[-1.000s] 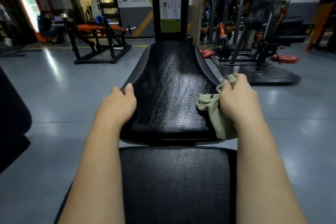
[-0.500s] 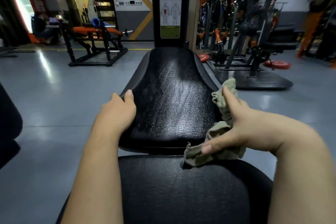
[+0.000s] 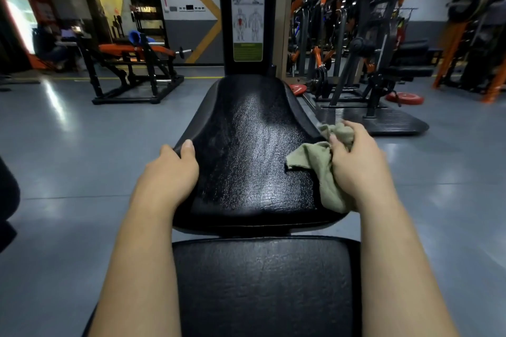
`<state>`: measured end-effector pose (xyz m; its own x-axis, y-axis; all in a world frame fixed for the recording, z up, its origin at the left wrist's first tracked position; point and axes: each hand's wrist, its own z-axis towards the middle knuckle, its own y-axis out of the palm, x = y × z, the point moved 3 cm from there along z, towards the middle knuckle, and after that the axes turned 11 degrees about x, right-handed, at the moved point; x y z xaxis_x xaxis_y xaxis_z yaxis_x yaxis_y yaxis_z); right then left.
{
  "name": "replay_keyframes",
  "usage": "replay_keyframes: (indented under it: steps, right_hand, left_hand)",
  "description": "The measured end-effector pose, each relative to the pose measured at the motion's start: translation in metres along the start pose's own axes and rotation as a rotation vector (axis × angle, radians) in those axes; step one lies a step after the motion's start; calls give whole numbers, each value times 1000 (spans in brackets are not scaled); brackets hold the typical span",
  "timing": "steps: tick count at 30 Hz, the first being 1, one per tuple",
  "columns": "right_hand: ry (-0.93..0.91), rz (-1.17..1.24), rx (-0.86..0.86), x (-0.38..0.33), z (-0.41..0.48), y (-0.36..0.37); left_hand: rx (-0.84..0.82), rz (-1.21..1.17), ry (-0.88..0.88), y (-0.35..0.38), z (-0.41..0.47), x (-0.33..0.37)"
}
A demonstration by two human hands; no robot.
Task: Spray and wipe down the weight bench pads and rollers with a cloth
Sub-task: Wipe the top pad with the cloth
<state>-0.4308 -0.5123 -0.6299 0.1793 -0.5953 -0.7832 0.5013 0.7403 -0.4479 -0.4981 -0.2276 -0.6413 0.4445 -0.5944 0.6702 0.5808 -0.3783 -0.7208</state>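
Both hands are at the seat pad (image 3: 252,150). The left hand (image 3: 169,169) grips its left edge, thumb on top. The right hand (image 3: 353,164) clutches a bunched green cloth (image 3: 315,161) against the right edge, one corner lying on the glossy surface. Nearer lies a second pad (image 3: 262,287), with grey floor (image 3: 82,159) around.

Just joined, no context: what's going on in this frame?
A person is wiping down a black weight bench in a gym. The right hand grips a green cloth against the right edge of the contoured pad. The left hand holds that pad's left edge, thumb on top. The flat pad lies between the forearms.
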Motion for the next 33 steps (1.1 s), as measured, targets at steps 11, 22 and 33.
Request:
replay_keyframes:
  steps: [11,22,33]
  right_hand:
    - [45,-627,-406,-24,-31,-39]
    - [96,-83,56,-12,-19,-1]
    - [-304,71,-30,-62,-50,21]
  left_hand:
    - [-3,-2,3,2,0,-1]
    - [-14,-19,-3,0,-2,0]
    - [-11,-38,-10,0,1,-1]
